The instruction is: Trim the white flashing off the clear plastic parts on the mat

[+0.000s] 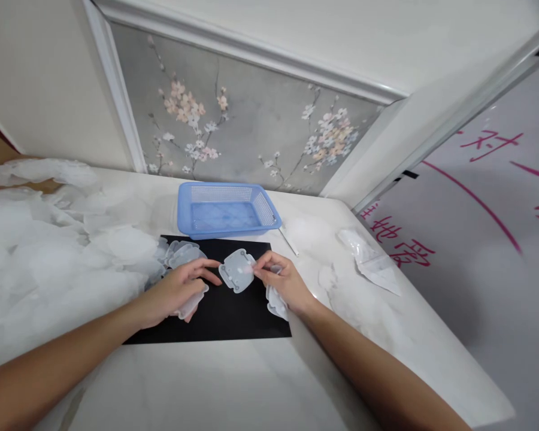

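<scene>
My right hand (282, 280) pinches a flat translucent plastic piece (237, 272) by its right edge. This piece has a scalloped outline and small round marks, and it is above the black mat (233, 320). More such pieces (276, 302) are tucked under my right palm. My left hand (179, 292) has its index and middle fingers stretched towards the pinched piece's left edge. Another translucent piece (194, 304) is held in its palm, with a fingertip showing below. Just behind the left hand, several overlapping pieces (179, 252) lie at the mat's far left corner.
A blue plastic basket (184, 224) stands behind the mat. A large heap of translucent pieces (72, 257) covers the left of the marbled table (197, 383). A thin stick (290, 242) and a clear bag (371, 260) lie to the right, near a whiteboard (489, 287).
</scene>
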The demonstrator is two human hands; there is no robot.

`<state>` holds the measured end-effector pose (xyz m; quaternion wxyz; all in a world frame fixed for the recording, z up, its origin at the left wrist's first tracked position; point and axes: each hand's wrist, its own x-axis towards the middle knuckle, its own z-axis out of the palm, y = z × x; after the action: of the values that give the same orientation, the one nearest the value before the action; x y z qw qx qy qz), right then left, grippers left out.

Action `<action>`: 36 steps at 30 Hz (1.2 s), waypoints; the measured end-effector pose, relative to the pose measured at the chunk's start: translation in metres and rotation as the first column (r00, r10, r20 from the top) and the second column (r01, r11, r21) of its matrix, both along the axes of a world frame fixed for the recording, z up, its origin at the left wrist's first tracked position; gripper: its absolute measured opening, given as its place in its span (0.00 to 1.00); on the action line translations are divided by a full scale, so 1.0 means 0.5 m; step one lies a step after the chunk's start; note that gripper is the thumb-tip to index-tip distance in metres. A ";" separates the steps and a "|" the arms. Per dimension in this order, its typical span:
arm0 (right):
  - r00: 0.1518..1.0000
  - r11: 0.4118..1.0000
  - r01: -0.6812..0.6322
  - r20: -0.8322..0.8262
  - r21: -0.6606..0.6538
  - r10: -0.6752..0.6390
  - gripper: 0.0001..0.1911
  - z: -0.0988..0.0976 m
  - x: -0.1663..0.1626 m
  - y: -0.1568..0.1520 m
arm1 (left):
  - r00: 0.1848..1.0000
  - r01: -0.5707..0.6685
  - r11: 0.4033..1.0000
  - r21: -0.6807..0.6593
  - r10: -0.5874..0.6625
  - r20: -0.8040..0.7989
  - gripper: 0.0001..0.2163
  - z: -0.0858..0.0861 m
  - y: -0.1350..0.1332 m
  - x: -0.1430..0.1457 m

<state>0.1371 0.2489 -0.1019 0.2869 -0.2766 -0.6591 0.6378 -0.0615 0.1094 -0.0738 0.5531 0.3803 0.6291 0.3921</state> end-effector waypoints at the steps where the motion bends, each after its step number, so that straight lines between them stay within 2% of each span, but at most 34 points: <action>1: 1.000 1.000 -0.008 -0.002 -0.001 0.008 0.10 0.000 -0.001 -0.001 | 1.000 0.030 0.999 -0.018 -0.030 0.009 0.22 0.002 0.000 0.002; 4: 0.999 0.998 -0.053 0.005 0.029 0.053 0.09 -0.001 0.000 -0.001 | 0.998 0.053 0.998 -0.042 -0.052 0.026 0.24 0.006 0.002 0.005; 9: 0.993 0.992 -0.113 0.043 0.046 0.111 0.05 0.000 0.003 -0.001 | 0.997 0.002 1.000 -0.024 0.000 0.071 0.22 -0.002 0.006 0.002; 17: 0.995 0.996 -0.083 0.052 0.040 0.080 0.07 0.002 0.001 -0.004 | 0.999 -0.027 0.999 -0.033 0.029 0.041 0.17 -0.008 0.007 0.004; 25: 0.987 0.985 -0.160 -0.004 0.070 0.161 0.06 -0.012 0.003 0.004 | 0.998 -0.037 0.999 -0.020 0.038 0.046 0.16 -0.016 0.006 0.002; 36: 0.985 0.980 -0.171 0.000 0.101 0.172 0.06 -0.010 0.002 0.002 | 0.998 -0.037 0.999 -0.010 0.038 0.045 0.17 -0.013 0.005 0.003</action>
<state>0.1382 0.2500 -0.1070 0.2473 -0.2010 -0.7106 0.6273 -0.0602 0.1119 -0.0802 0.5614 0.3571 0.6253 0.4079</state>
